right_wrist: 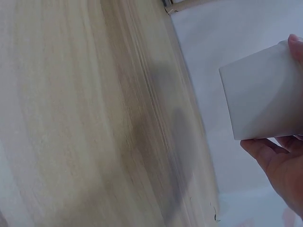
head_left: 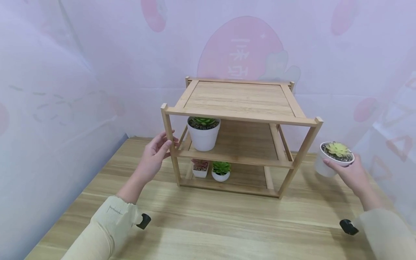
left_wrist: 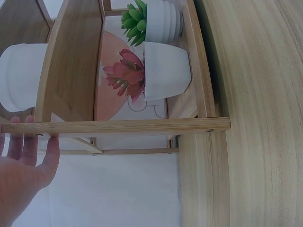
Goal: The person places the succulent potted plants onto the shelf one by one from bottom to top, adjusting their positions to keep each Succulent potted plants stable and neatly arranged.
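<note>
A three-tier wooden shelf rack stands on the table. At its front left post, my left hand grips the wood, fingers passing behind the post in the left wrist view. Off the rack's right side, my right hand holds a potted succulent, a pale yellow-green rosette in a white pot, raised over the table. The right wrist view shows the plain white pot between thumb and fingers. On the middle tier sits a larger white pot with a green succulent, its top partly hidden by the upper board.
On the bottom tier, a red succulent in a square white pot stands beside a green succulent in a round white pot. A wood-grain table lies under everything. Printed pale cloth hangs behind and at both sides.
</note>
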`<state>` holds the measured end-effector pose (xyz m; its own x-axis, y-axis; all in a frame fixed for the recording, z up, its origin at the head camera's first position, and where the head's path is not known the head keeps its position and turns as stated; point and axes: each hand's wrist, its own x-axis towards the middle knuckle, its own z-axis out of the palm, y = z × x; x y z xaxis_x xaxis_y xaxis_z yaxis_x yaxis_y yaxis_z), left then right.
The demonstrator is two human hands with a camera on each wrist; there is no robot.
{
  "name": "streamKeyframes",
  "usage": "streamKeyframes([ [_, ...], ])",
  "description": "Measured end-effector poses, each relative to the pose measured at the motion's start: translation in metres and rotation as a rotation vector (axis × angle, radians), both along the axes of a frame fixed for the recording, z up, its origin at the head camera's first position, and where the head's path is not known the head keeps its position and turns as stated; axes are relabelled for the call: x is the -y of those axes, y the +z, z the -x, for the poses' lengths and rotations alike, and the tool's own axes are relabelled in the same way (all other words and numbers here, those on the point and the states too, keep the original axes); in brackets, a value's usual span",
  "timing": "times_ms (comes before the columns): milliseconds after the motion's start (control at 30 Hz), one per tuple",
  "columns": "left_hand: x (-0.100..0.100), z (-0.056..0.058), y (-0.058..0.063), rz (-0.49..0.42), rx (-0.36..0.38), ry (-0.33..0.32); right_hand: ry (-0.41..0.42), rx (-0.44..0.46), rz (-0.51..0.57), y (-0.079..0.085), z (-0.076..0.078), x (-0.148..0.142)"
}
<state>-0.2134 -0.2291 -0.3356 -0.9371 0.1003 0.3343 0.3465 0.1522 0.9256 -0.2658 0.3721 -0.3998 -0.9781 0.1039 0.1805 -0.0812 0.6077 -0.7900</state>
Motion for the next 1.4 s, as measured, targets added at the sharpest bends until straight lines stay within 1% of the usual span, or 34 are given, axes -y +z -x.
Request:
streamKeyframes([
  [133, 0.000, -0.001, 0.000, 0.002, 0.003, 0.001, 0.010, -0.005, -0.022, 0.003, -0.004, 0.002],
  [400, 0.000, 0.000, 0.000, -0.003, -0.008, -0.007, 0.059, -0.037, -0.078, 0.009, -0.010, 0.006],
  [567, 0.000, -0.002, 0.000, 0.014, -0.019, 0.000, 0.090, -0.066, -0.083, 0.012, -0.014, 0.010],
  [800, 0.000, -0.002, 0.000, 0.014, -0.022, 0.003, 0.081, -0.031, -0.118, 0.018, -0.028, 0.018],
  [1033, 0.000, 0.000, -0.002, 0.000, -0.020, -0.005, 0.069, 0.005, -0.105, 0.025, -0.039, 0.019],
  [1200, 0.001, 0.000, -0.002, 0.012, -0.033, -0.005, 0.094, 0.029, -0.089, 0.030, -0.046, 0.020],
  [1267, 0.001, 0.000, -0.002, 0.015, -0.035, -0.008, 0.100, 0.023, -0.082, 0.030, -0.048, 0.020],
  [1400, 0.001, 0.000, -0.002, 0.019, -0.038, -0.010, 0.113, -0.017, -0.079, 0.029, -0.053, 0.019],
])
